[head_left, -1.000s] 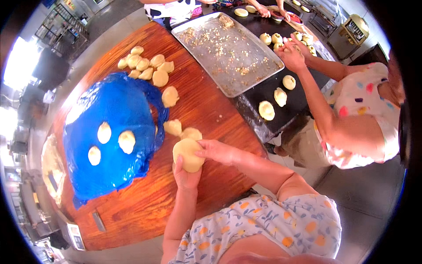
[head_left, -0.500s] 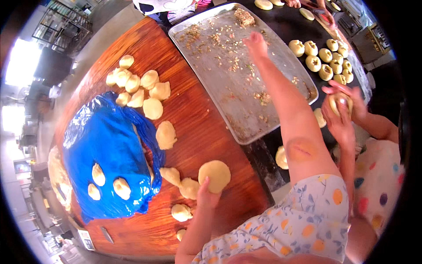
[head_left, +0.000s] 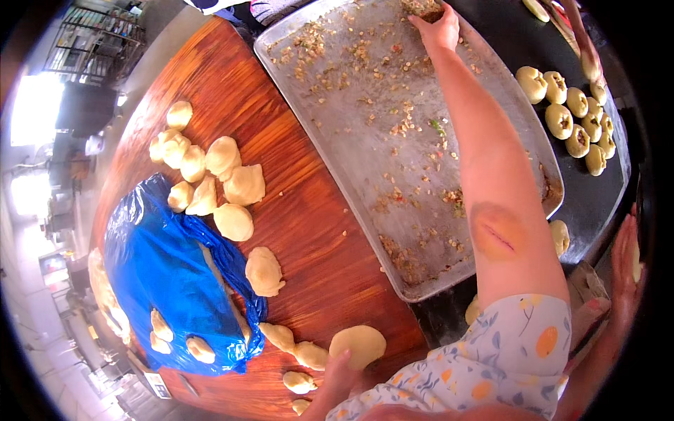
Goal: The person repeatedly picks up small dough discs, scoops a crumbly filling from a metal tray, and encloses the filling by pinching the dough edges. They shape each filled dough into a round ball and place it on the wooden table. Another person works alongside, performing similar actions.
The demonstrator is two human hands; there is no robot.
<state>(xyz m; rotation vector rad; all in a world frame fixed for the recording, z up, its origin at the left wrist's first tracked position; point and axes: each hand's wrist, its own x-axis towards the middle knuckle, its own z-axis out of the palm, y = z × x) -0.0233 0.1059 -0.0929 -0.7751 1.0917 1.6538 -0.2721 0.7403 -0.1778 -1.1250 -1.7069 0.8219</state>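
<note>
My left hand (head_left: 342, 375), low in the middle, holds a flat round of dough (head_left: 361, 344) with the thumb on top; the fingers below are hidden. Stretched to the far end of the metal tray (head_left: 337, 133), my right hand (head_left: 441, 31) closes on a clump of crumbly filling (head_left: 421, 8) there, thumb spread to the left side. Crumbs of the same filling lie scattered over the tray. Beside my left hand, dough pieces (head_left: 309, 356) rest on the wooden table (head_left: 330, 259).
A blue plastic sheet (head_left: 161, 274) covers something at left, with small dough pieces on top. More dough lumps (head_left: 193, 165) lie beyond it. Filled buns (head_left: 559, 121) stand on the dark surface at right. Another person's hands (head_left: 623, 259) work at the right edge; another arm (head_left: 588, 56) reaches in above.
My right hand has gone from above the tray to the filling clump at its far end and grasped it. My left hand still holds the dough round. The view has shifted.
</note>
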